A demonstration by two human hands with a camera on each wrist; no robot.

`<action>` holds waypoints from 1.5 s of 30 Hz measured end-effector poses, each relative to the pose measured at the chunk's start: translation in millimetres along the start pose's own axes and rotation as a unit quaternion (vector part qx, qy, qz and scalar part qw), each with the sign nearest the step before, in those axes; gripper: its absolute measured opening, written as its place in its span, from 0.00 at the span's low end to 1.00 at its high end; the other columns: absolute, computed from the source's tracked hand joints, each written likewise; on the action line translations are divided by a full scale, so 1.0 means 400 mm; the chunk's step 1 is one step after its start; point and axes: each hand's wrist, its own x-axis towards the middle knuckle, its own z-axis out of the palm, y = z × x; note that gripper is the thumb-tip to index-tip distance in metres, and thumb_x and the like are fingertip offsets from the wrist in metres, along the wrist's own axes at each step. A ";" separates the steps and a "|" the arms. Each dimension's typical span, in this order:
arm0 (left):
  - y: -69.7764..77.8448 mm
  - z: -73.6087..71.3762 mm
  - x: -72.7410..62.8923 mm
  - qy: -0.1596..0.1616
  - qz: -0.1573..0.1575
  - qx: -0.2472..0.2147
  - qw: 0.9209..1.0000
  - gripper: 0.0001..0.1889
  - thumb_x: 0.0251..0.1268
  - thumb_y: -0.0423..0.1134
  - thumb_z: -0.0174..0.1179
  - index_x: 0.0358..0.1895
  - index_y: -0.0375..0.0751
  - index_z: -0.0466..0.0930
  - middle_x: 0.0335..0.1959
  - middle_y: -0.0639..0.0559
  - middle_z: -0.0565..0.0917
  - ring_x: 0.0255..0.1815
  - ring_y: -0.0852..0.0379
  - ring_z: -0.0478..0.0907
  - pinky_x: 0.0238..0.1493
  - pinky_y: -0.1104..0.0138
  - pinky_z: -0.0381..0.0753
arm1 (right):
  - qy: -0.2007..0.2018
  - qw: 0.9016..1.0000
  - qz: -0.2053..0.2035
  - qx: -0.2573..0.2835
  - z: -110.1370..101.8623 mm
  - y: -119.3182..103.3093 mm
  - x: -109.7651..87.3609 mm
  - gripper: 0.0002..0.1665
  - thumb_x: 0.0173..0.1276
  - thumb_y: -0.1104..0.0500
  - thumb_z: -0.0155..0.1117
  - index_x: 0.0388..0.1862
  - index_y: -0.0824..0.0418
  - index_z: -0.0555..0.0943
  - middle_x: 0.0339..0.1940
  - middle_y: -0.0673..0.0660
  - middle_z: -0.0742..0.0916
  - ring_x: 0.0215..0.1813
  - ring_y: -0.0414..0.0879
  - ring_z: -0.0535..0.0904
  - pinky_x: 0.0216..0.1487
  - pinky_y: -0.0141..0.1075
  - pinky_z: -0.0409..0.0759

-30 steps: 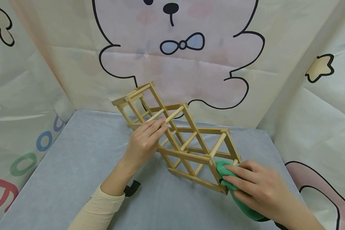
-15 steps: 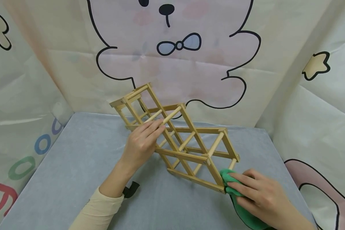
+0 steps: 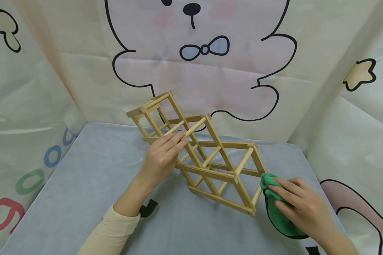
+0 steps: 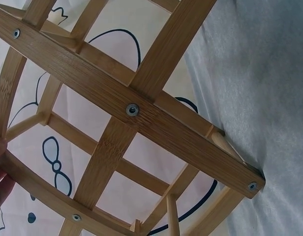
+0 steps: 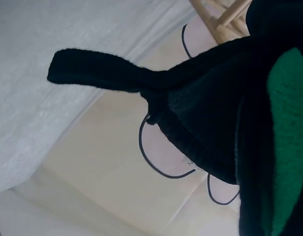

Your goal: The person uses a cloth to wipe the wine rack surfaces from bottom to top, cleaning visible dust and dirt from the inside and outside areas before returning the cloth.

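A folding wooden lattice rack [image 3: 207,172], made of slats and round dowels, stands tilted across the table in the head view. My left hand [image 3: 161,159] grips one of its dowels near the middle. The left wrist view has the rack's slats [image 4: 92,78] up close, with my fingertips [image 4: 0,177] at the left edge. In my right hand [image 3: 306,205] is a green cloth [image 3: 282,216] with black edging, bunched under the fingers against the rack's right end, by the lower end dowel [image 3: 256,195]. Black fabric [image 5: 200,113] and green fabric fill much of the right wrist view.
A grey-blue cloth covers the table [image 3: 92,184]. Printed curtains hang behind and at both sides, the back one with a bear [image 3: 204,78]. A black strap end [image 3: 148,208] shows beside my left wrist.
My right hand with the cloth slid down the end dowel to the rack's near corner, then back up to its far end. The left hand keeps its grip, and the rack hardly moves.
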 end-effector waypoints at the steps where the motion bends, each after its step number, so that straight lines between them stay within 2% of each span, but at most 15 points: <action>1: 0.000 -0.001 0.000 -0.001 0.001 0.000 1.000 0.13 0.64 0.21 0.68 0.51 0.32 0.89 0.54 0.39 0.89 0.51 0.43 0.88 0.55 0.58 0.89 | 0.000 1.000 0.003 -0.007 -0.002 0.006 -0.002 0.32 0.84 0.41 0.52 0.38 0.63 0.92 0.46 0.56 0.93 0.39 0.46 0.79 0.34 0.23 0.79; 4: -0.003 -0.003 0.002 -0.003 0.007 -0.004 1.000 0.14 0.63 0.20 0.68 0.51 0.32 0.88 0.54 0.39 0.88 0.51 0.42 0.87 0.56 0.57 0.89 | 0.002 1.000 0.006 -0.011 -0.005 0.020 -0.003 0.32 0.84 0.42 0.52 0.38 0.63 0.93 0.45 0.57 0.93 0.40 0.46 0.79 0.33 0.23 0.79; 10: -0.015 -0.014 0.010 -0.028 0.023 -0.021 0.999 0.18 0.58 0.18 0.71 0.52 0.33 0.87 0.55 0.36 0.87 0.51 0.40 0.87 0.58 0.54 0.88 | 0.012 1.000 0.002 -0.009 -0.005 0.039 0.005 0.31 0.83 0.42 0.54 0.36 0.64 0.93 0.44 0.59 0.93 0.39 0.44 0.78 0.22 0.25 0.76; 15: -0.026 -0.023 0.021 -0.057 0.030 -0.034 0.997 0.22 0.54 0.18 0.73 0.54 0.33 0.87 0.55 0.35 0.87 0.51 0.40 0.88 0.55 0.53 0.89 | 0.016 1.000 0.008 -0.007 -0.007 0.049 0.010 0.31 0.82 0.43 0.54 0.35 0.64 0.93 0.42 0.60 0.93 0.39 0.43 0.78 0.20 0.25 0.73; 20: -0.029 -0.024 0.032 -0.072 0.039 -0.037 0.996 0.19 0.57 0.19 0.72 0.53 0.34 0.88 0.54 0.37 0.88 0.51 0.43 0.88 0.54 0.55 0.89 | 0.012 1.000 0.016 -0.018 -0.011 0.055 0.013 0.31 0.82 0.43 0.53 0.35 0.64 0.92 0.41 0.60 0.92 0.39 0.43 0.78 0.19 0.25 0.73; 31: -0.021 -0.005 0.041 -0.057 0.071 -0.026 0.996 0.14 0.59 0.21 0.72 0.48 0.33 0.88 0.49 0.39 0.88 0.48 0.46 0.88 0.53 0.57 0.90 | 0.009 0.998 0.037 -0.045 -0.036 0.077 0.008 0.35 0.82 0.38 0.53 0.36 0.65 0.92 0.42 0.61 0.92 0.40 0.44 0.77 0.19 0.25 0.71; 37: -0.011 0.001 0.051 -0.040 0.085 -0.010 0.996 0.10 0.62 0.22 0.71 0.45 0.34 0.88 0.45 0.40 0.88 0.42 0.48 0.87 0.43 0.60 0.91 | 0.017 0.997 0.045 -0.058 -0.040 0.109 0.004 0.36 0.81 0.37 0.54 0.36 0.65 0.92 0.43 0.61 0.92 0.40 0.43 0.77 0.18 0.27 0.72; 41: -0.003 0.009 0.060 -0.030 0.092 -0.006 0.995 0.07 0.64 0.23 0.69 0.42 0.35 0.88 0.43 0.41 0.88 0.37 0.50 0.86 0.38 0.64 0.90 | 0.008 0.995 0.067 -0.071 -0.046 0.138 -0.005 0.37 0.80 0.35 0.53 0.38 0.65 0.92 0.51 0.52 0.92 0.43 0.42 0.77 0.18 0.29 0.74; 45: 0.005 0.015 0.067 -0.022 0.099 -0.008 0.995 0.05 0.68 0.23 0.66 0.40 0.35 0.87 0.42 0.41 0.87 0.35 0.50 0.84 0.38 0.65 0.89 | 0.002 0.993 0.106 -0.060 -0.050 0.166 -0.016 0.39 0.79 0.32 0.54 0.41 0.65 0.92 0.61 0.35 0.83 0.50 0.29 0.74 0.22 0.26 0.75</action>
